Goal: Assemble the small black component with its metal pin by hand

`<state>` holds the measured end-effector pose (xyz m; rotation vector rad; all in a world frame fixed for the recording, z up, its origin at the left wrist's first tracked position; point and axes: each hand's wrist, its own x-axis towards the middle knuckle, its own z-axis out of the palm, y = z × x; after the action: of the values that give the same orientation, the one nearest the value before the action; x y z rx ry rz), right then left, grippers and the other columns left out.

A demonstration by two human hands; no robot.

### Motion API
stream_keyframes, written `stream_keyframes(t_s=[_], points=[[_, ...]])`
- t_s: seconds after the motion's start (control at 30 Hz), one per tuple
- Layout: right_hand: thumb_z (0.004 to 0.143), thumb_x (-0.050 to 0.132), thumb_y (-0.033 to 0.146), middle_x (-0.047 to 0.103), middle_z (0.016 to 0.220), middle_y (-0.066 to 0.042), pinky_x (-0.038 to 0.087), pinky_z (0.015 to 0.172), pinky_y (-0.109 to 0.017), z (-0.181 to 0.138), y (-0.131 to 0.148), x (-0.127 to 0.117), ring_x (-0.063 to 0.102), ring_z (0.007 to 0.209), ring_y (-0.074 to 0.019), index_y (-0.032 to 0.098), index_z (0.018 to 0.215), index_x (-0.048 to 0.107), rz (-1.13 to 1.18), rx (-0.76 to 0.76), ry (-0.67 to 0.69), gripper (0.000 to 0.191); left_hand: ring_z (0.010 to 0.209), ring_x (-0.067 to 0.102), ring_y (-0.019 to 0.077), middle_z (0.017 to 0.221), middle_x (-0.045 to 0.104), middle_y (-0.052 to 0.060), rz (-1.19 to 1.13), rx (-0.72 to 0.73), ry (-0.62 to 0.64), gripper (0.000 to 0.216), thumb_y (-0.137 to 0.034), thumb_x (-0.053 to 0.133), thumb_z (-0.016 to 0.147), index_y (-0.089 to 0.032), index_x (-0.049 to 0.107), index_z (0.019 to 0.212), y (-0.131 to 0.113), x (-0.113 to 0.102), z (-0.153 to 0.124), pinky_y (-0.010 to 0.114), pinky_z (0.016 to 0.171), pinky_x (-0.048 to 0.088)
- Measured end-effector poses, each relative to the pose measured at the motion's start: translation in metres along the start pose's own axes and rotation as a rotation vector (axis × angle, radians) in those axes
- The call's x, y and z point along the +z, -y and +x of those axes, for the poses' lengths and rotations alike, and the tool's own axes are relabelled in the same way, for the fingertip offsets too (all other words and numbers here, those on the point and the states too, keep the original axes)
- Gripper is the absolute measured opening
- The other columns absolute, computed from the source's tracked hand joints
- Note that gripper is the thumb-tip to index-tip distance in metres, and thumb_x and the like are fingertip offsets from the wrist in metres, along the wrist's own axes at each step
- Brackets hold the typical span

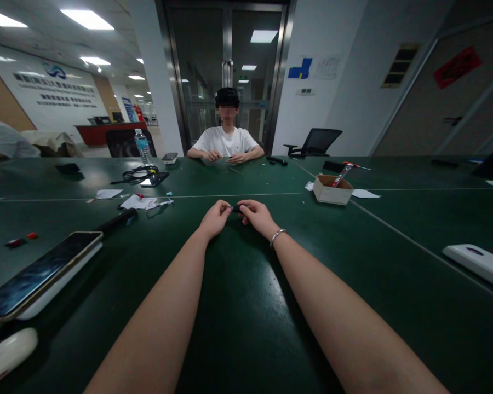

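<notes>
Out over the middle of the green table (238, 284), my two hands meet at a small dark object (236, 208). My left hand (216, 219) pinches its left end between thumb and fingers. At the other end, my right hand (258, 216) is closed on it too, with a silver bracelet (277, 237) round the wrist. The object is short and black, too small to tell its kind, and my fingertips cover part of it.
At left lie a phone (45, 271) on a white block, paper scraps (138, 202), a cable (137, 174) and a water bottle (142, 146). Right of my hands stands a small box (332, 190) with a tool in it. A person (227, 139) sits opposite.
</notes>
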<state>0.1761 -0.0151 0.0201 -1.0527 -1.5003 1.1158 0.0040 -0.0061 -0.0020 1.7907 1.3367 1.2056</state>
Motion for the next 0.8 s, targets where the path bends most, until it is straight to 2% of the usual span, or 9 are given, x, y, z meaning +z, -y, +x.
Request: stream_keyframes(t_s=[0.1, 0.23, 0.37, 0.5, 0.6, 0.73, 0.8], points=[[0.086, 0.057, 0.016, 0.06, 0.062, 0.002, 0.045, 0.04, -0.013, 0.001, -0.0014, 0.0004, 0.053, 0.04, -0.0035, 0.014, 0.1, 0.064, 0.009, 0.024, -0.011, 0.016, 0.065, 0.051, 0.0107, 0.081, 0.058, -0.001, -0.06, 0.027, -0.002, 0.018, -0.026, 0.06, 0.079, -0.022, 0.058, 0.097, -0.0034, 0.0008, -0.0022, 0.024, 0.065, 0.04], [0.085, 0.06, 0.018, 0.061, 0.06, 0.002, 0.044, 0.04, -0.013, 0.0002, -0.0005, 0.0014, 0.052, 0.04, -0.0041, 0.014, 0.098, 0.065, 0.029, 0.021, 0.006, 0.015, 0.063, 0.05, 0.011, 0.071, 0.054, -0.002, -0.132, -0.011, -0.014, 0.017, -0.035, 0.048, 0.087, -0.021, 0.058, 0.091, -0.0065, 0.0017, -0.0023, 0.023, 0.061, 0.039], [0.083, 0.063, 0.02, 0.061, 0.059, 0.003, 0.044, 0.041, -0.015, -0.0001, -0.0003, 0.0016, 0.052, 0.041, -0.005, 0.014, 0.098, 0.065, 0.032, 0.024, 0.018, 0.017, 0.065, 0.052, 0.0112, 0.07, 0.056, -0.002, -0.143, -0.031, -0.051, 0.014, -0.029, 0.052, 0.083, -0.02, 0.058, 0.093, -0.0063, 0.0016, -0.0003, 0.023, 0.062, 0.039], [0.083, 0.064, 0.022, 0.062, 0.061, 0.002, 0.044, 0.042, -0.015, 0.0005, -0.0014, 0.0011, 0.052, 0.042, -0.0052, 0.015, 0.099, 0.066, 0.023, 0.022, 0.025, 0.017, 0.056, 0.049, 0.0113, 0.063, 0.055, -0.003, -0.148, -0.074, 0.001, 0.02, -0.033, 0.048, 0.085, -0.02, 0.06, 0.096, -0.0077, 0.0012, -0.0014, 0.024, 0.057, 0.037], [0.083, 0.063, 0.02, 0.062, 0.062, 0.002, 0.045, 0.043, -0.016, 0.0003, -0.0015, 0.0009, 0.053, 0.043, -0.0052, 0.015, 0.098, 0.066, 0.019, 0.017, 0.027, 0.016, 0.059, 0.05, 0.0114, 0.066, 0.057, -0.003, -0.132, -0.05, 0.002, 0.021, -0.03, 0.054, 0.081, -0.02, 0.06, 0.097, -0.0096, 0.0011, -0.003, 0.024, 0.059, 0.039], [0.084, 0.061, 0.017, 0.061, 0.062, 0.002, 0.045, 0.044, -0.015, -0.0004, -0.0014, 0.0006, 0.052, 0.043, -0.0047, 0.015, 0.1, 0.065, 0.021, 0.011, 0.046, 0.016, 0.059, 0.051, 0.0127, 0.064, 0.057, -0.001, -0.116, -0.061, 0.013, 0.025, -0.036, 0.044, 0.087, -0.02, 0.062, 0.094, -0.0094, 0.001, -0.0032, 0.025, 0.059, 0.039], [0.085, 0.06, 0.017, 0.062, 0.063, 0.002, 0.046, 0.044, -0.015, -0.0004, -0.0017, 0.0004, 0.053, 0.045, -0.0049, 0.015, 0.1, 0.065, 0.014, 0.009, 0.049, 0.017, 0.065, 0.054, 0.0127, 0.071, 0.06, -0.001, -0.086, -0.039, -0.012, 0.021, -0.031, 0.051, 0.082, -0.021, 0.063, 0.096, -0.0076, 0.0014, -0.0024, 0.025, 0.063, 0.041]])
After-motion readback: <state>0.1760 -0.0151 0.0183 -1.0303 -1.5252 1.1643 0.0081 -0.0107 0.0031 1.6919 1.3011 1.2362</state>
